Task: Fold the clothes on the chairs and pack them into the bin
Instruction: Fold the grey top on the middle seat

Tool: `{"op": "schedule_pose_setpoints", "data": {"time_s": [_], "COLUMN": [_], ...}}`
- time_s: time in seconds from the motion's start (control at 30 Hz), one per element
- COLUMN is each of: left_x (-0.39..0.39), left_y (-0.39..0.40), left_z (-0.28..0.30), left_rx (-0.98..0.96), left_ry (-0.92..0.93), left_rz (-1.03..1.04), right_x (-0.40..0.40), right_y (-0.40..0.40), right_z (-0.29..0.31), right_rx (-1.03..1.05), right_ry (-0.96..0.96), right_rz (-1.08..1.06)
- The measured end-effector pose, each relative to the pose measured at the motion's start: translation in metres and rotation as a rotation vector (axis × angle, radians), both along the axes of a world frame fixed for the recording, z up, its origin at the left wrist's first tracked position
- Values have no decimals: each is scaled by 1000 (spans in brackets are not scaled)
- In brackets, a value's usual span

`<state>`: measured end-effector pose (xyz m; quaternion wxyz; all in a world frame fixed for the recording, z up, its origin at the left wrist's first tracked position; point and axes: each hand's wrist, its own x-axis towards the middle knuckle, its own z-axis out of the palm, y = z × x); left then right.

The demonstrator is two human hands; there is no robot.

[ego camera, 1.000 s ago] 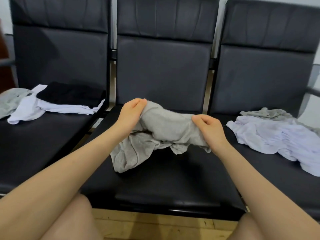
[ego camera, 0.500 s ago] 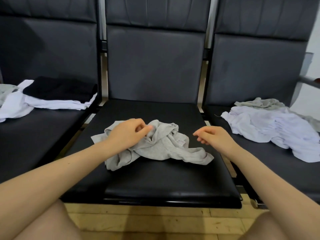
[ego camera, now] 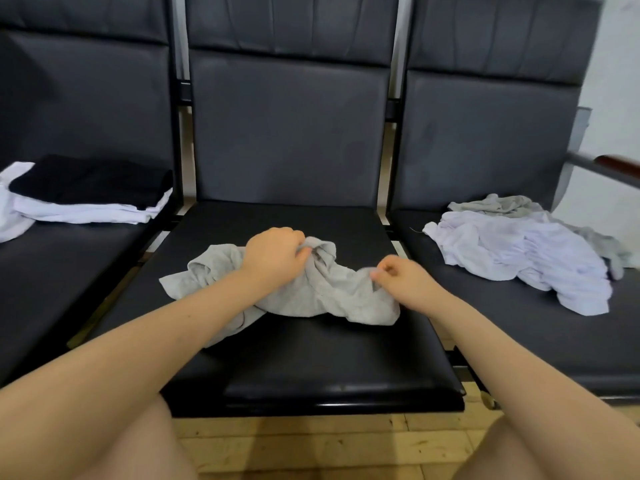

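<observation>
A crumpled light grey cotton garment (ego camera: 311,289) is lying on the middle black padded chair seat (ego camera: 304,368), bunched in a loose heap across the centre of the cushion. The left hand (ego camera: 275,256) is resting on top of the heap near its back edge, its fingers curling down and gripping a fold of the grey fabric. The right hand (ego camera: 403,280) is sitting at the heap's right side, its thumb and fingers pinching a raised ridge of the same cloth. Both forearms are reaching in from the near edge, and the garment is stretching between the two hands.

The fabric is looking soft and wrinkled, with one flap spreading flat toward the left of the seat and another lobe drooping toward the right front; which part of the garment is which cannot be told.

The near half of the middle seat is lying bare, as is a strip behind the heap up to the backrest. On the left chair seat (ego camera: 69,271) a folded black garment (ego camera: 93,181) is sitting on top of a folded white garment (ego camera: 86,211). On the right chair seat (ego camera: 519,334) a rumpled pale lilac-white garment (ego camera: 519,258) is lying over a crumpled grey garment (ego camera: 502,204), well apart from the hands. A pale wooden floor (ego camera: 311,441) is showing below the seat's front edge.
</observation>
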<state>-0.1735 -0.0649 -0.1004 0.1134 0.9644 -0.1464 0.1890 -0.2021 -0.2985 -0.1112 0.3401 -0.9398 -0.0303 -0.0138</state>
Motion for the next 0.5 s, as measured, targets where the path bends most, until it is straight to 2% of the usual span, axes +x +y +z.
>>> {"op": "schedule_pose_setpoints", "data": {"time_s": [0.07, 0.17, 0.2, 0.23, 0.27, 0.4, 0.43, 0.5], "left_x": [0, -4, -6, -7, -5, -10, -13, -18], "left_y": [7, 20, 25, 31, 36, 51, 52, 54], "left_z": [9, 29, 33, 34, 33, 14, 7, -5], "left_rx": [-327, -1250, -1476, -1551, -1464, -612, -485, -385], "left_ry": [75, 412, 511, 556, 549, 398, 362, 283], "left_rz": [3, 9, 0, -2, 14, 109, 112, 72], "right_x": [8, 18, 21, 23, 24, 26, 25, 23], "right_y": [-3, -9, -11, -11, -10, 1, 5, 11], "right_z": [6, 10, 9, 7, 4, -16, -20, -20], "right_rx": [146, 383, 438, 472, 471, 218, 139, 63], "right_ry": [-119, -231, -242, -236, -217, -91, -54, -18], "right_rz": [-150, -330, -357, -369, -370, -239, -186, -122]}}
